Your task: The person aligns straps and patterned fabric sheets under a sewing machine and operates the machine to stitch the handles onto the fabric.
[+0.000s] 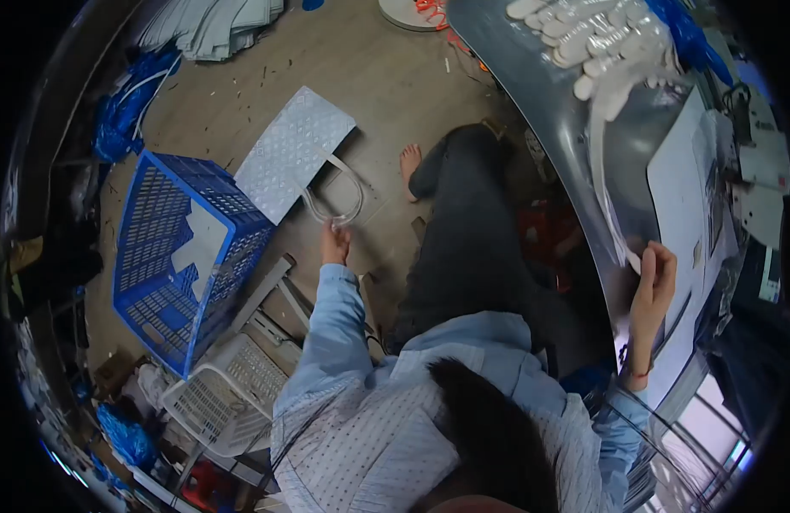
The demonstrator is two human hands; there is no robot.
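My left hand [336,244] is closed on the looped handle of a pale quilted bag [296,145], which hangs out over the floor beside the blue crate. A second, whitish strap [598,184] runs down the grey table on the other side. Its lower end lies at the fingertips of my right hand [654,291], which are bent together around it. At the far end of the table the strap meets a heap of similar white straps with rounded ends [596,43].
A blue plastic crate [190,256] stands at left, with a white basket [228,402] below it. Stacked pale panels [211,26] lie on the floor at the back. Machine parts [758,171] line the right edge, and blue plastic [685,34] sits by the straps.
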